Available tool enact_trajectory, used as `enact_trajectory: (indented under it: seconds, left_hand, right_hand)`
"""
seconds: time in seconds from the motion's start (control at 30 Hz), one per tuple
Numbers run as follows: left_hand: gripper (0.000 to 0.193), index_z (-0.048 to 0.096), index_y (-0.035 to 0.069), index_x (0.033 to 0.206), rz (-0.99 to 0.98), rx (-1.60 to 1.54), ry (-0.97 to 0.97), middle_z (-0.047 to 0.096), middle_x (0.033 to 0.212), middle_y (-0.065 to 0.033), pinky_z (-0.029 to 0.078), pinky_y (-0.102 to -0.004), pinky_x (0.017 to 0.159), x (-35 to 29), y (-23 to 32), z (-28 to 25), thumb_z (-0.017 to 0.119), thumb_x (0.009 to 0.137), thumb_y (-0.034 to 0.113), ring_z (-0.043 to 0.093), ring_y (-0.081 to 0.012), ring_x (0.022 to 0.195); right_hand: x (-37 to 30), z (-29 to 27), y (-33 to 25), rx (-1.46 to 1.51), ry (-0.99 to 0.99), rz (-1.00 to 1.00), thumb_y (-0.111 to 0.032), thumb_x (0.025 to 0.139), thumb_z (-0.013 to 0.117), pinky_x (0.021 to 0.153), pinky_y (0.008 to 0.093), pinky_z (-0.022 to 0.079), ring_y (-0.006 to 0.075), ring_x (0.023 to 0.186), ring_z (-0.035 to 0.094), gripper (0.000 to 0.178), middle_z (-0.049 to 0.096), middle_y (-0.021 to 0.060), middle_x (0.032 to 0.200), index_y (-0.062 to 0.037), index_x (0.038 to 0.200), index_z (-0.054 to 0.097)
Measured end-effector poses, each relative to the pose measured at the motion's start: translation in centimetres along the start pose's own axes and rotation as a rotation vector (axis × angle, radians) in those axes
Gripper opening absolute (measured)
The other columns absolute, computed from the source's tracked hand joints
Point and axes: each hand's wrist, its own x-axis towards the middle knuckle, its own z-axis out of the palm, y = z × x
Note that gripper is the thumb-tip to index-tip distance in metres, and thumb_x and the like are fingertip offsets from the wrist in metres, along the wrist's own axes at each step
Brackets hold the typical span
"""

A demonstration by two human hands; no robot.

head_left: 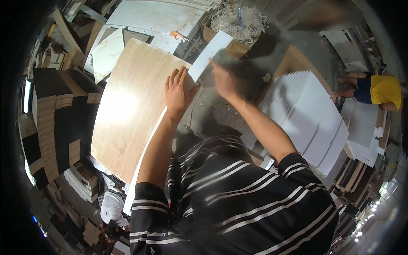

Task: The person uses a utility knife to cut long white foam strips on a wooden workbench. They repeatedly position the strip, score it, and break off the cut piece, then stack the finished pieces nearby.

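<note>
Strip: the white strip [211, 55] juts past the board's [131, 97] far right corner.
Left hand: the left hand [176, 93] lies across that corner, thumb by the strip; can't tell if it grips.
Right hand: the right hand [225, 80] is open beside the strip, blurred; contact unclear.
Progress: strip brought to the board, apparently unattached.
Hidden: strip's near end; board's right edge, partly under the forearm.

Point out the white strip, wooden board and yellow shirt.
White strip [211, 55]: head view, middle of its face.
Wooden board [131, 108]: head view, bare top surface.
Yellow shirt [385, 92]: head view, middle of fabric.
</note>
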Motion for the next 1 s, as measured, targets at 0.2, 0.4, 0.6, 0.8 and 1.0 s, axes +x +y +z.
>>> enact_trajectory:
  seconds: [0.2, 0.4, 0.6, 0.8, 1.0]
  left_hand:
    - [0.077, 0.056, 0.006, 0.143, -0.081, 0.002, 0.001, 0.051, 0.153, -0.0158, 0.035, -0.0496, 0.118, -8.3, -3.3, -3.9, 0.088, 0.075, 0.024, 0.043, -0.0376, 0.143]
    - [0.073, 0.056, 0.006, 0.140, -0.084, 0.068, -0.015, 0.053, 0.151, -0.0150, 0.031, -0.0542, 0.119, -19.8, -7.2, -8.9, 0.086, 0.077, 0.024, 0.043, -0.0380, 0.145]
    - [0.073, 0.053, 0.006, 0.143, -0.073, 0.051, -0.061, 0.053, 0.152, -0.0097, 0.028, -0.0533, 0.122, -18.3, -6.2, -6.5, 0.083, 0.077, 0.016, 0.042, -0.0349, 0.146]
    - [0.073, 0.053, 0.006, 0.143, -0.046, 0.031, -0.019, 0.051, 0.154, -0.0088, 0.026, -0.0532, 0.123, -13.4, -4.4, -4.4, 0.082, 0.078, 0.016, 0.040, -0.0335, 0.147]
    - [0.074, 0.053, 0.006, 0.144, -0.037, -0.020, -0.008, 0.051, 0.155, -0.0083, 0.027, -0.0528, 0.123, -9.9, -3.2, -3.3, 0.084, 0.077, 0.018, 0.040, -0.0343, 0.147]
  right_hand:
    - [5.6, -2.3, 2.5, -0.137, 0.084, 0.051, -0.010, 0.099, 0.052, 0.083, 0.0436, 0.054, 0.0379, 0.095, 0.070, 0.048, 0.073, 0.0162, 0.097, -0.0232, 0.145, 0.059]
    - [6.2, -3.1, 3.6, -0.111, 0.083, 0.013, -0.006, 0.098, 0.054, 0.083, 0.0445, 0.053, 0.0372, 0.093, 0.068, 0.048, 0.071, 0.0176, 0.097, -0.0212, 0.143, 0.061]
    - [6.0, -2.9, 3.0, -0.222, 0.135, 0.001, -0.004, 0.098, 0.052, 0.080, 0.0455, 0.054, 0.0380, 0.093, 0.070, 0.046, 0.072, 0.0195, 0.099, -0.0180, 0.142, 0.061]
    - [-3.7, 1.9, -3.4, -0.124, -0.035, -0.203, 0.009, 0.090, 0.049, 0.075, 0.0448, 0.055, 0.0415, 0.085, 0.064, 0.060, 0.066, 0.0209, 0.099, -0.0120, 0.146, 0.057]
    - [-3.7, 2.0, -3.6, -0.076, -0.162, -0.193, 0.002, 0.095, 0.049, 0.075, 0.0481, 0.053, 0.0424, 0.088, 0.065, 0.052, 0.067, 0.0238, 0.100, -0.0098, 0.144, 0.059]
